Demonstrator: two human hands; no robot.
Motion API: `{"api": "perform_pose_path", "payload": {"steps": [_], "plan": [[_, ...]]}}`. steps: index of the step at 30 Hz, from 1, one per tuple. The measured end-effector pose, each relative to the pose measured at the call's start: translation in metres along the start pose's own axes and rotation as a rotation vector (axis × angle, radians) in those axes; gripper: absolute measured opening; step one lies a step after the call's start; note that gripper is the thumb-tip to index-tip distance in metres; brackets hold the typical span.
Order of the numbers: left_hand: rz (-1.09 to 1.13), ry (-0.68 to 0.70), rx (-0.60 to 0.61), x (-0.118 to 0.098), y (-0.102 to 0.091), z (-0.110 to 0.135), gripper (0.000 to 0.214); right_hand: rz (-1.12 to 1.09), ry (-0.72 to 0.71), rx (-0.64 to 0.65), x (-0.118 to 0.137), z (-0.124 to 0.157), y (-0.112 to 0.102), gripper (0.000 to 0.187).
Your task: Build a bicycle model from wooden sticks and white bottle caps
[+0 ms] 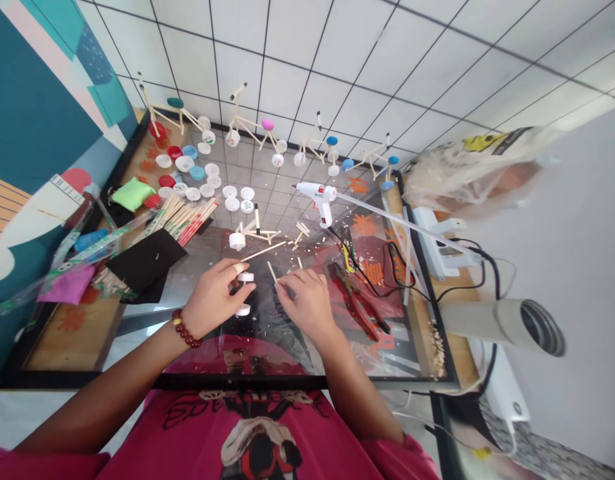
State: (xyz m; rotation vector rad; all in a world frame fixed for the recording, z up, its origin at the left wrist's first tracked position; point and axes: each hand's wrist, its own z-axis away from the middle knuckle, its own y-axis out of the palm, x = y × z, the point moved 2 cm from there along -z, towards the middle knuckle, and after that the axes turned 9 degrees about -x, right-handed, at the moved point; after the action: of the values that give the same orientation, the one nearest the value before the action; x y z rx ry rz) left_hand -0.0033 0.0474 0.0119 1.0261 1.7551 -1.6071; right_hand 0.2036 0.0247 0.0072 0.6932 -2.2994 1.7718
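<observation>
Stick (272,271) in right hand (307,301) points away, slightly left.

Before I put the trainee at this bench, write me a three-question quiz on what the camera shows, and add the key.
1. Multiple choice. What does the left hand hold between its fingers and thumb?
a) the glue gun
b) a white cap
c) the black sheet
2. True or false: the red-handled pliers lie between the two hands.
3. Fill the gap: the beaded bracelet is worn on the ____ wrist.

Key
1: b.
2: False; they lie to the right of the right hand.
3: left.
</observation>
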Motion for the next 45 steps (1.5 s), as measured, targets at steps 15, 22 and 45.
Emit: {"api": "perform_pose_path", "payload": {"steps": [15, 22, 45], "plan": [[-0.15, 0.168, 0.317, 0.002, -0.012, 0.008, 0.096, -0.23, -0.048, 0.031, 0.004, 0.002, -0.015, 0.012], [-0.146, 0.178, 0.29, 0.008, -0.009, 0.004, 0.084, -0.258, -0.11, 0.206, 0.014, 0.0, -0.007, 0.067], [0.047, 0.417, 0.117, 0.005, -0.006, 0.025, 0.049, -0.68, 0.103, 0.048, 0.015, -0.017, -0.004, 0.03]]}}
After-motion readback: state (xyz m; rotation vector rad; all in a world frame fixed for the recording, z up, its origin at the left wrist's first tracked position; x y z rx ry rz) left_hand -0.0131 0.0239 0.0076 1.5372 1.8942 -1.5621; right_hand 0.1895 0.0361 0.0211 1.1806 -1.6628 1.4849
